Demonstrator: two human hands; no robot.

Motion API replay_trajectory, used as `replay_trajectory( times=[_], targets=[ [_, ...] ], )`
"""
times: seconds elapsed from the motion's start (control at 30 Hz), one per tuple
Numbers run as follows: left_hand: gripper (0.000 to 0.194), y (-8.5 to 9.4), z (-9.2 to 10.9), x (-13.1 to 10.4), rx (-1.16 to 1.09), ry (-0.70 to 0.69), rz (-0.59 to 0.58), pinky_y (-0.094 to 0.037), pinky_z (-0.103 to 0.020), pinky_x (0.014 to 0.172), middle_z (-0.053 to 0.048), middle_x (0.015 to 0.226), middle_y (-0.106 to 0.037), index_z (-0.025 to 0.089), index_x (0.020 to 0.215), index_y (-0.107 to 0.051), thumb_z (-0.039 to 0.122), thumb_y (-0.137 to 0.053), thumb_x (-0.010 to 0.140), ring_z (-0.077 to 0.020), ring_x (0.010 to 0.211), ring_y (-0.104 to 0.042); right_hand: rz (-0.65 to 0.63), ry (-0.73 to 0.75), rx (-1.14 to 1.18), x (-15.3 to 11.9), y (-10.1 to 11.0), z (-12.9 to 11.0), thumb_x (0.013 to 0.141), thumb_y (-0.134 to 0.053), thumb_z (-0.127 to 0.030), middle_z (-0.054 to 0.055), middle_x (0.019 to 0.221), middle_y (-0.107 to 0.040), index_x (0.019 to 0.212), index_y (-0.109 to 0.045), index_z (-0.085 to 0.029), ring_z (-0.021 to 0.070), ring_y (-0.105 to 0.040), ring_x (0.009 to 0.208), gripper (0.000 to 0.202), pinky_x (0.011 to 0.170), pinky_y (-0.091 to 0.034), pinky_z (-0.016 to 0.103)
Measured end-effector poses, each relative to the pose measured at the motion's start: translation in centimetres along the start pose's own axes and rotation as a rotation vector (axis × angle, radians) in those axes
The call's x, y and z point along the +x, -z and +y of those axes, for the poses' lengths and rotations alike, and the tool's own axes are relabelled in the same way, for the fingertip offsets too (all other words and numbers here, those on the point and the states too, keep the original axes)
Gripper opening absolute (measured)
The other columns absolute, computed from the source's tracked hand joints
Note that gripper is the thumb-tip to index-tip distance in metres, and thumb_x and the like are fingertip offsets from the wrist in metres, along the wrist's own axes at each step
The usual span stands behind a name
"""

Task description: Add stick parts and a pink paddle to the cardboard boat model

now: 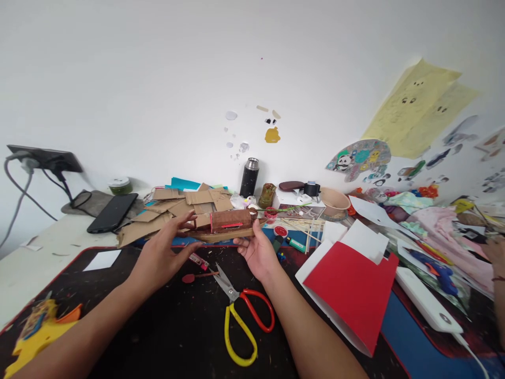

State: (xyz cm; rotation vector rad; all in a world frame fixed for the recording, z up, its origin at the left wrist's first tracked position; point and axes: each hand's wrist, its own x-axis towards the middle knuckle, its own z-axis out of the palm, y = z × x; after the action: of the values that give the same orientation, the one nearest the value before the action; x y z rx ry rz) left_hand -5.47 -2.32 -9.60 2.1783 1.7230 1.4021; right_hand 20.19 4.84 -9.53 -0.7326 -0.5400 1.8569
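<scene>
Over the dark mat point(165, 337), as the head camera is seeing it, I am holding up a small brown model boat point(231, 222). My right hand point(260, 255) is gripping its right half, the thumb pressing on the near side and the fingers curling underneath. My left hand point(158, 258) is curving round its left end, thumb and fingers standing well apart (whether they are really pinching it, I cannot tell). Below the boat, scissors point(232, 295) with one yellow and one red handle are lying slightly parted, and a little red paddle point(188, 278) is resting beside the blades. Beyond, cardboard pieces point(158, 217) are lying heaped to the left, and a black flask point(249, 181) is standing upright. To my right, a red sheet point(351, 289) is lying, and another person's hand point(495, 252) is showing at the edge.
</scene>
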Motion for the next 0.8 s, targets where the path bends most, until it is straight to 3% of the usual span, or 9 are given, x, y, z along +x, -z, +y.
replay_trajectory(
  times=[0.43, 0.8],
  targets=[
    [0.056, -0.14, -0.22, -0.11, 0.012, 0.020, -0.018, -0.071, -0.048, 0.102, -0.011, 0.145, -0.082, 0.031, 0.157, -0.061, 0.050, -0.070, 0.105, -0.0323, 0.112, -0.086, -0.033, -0.005, -0.021, -0.08, 0.15, 0.15, 0.098, -0.094, -0.054, 0.004, 0.091, -0.088, 0.108, -0.080, -0.019, 0.0157, -0.080, 0.062, 0.039, 0.049, -0.053, 0.020],
    [0.052, -0.16, -0.15, -0.11, 0.038, 0.016, -0.013, -0.070, -0.048, 0.103, -0.010, 0.143, -0.083, 0.031, 0.153, -0.064, 0.052, -0.069, 0.106, -0.0335, 0.117, -0.086, -0.034, -0.008, -0.022, -0.19, 0.06, 0.18, 0.096, -0.095, -0.057, 0.003, 0.090, -0.087, 0.107, -0.080, -0.018, 0.0155, -0.079, 0.062, 0.043, 0.049, -0.053, 0.021]
  ],
)
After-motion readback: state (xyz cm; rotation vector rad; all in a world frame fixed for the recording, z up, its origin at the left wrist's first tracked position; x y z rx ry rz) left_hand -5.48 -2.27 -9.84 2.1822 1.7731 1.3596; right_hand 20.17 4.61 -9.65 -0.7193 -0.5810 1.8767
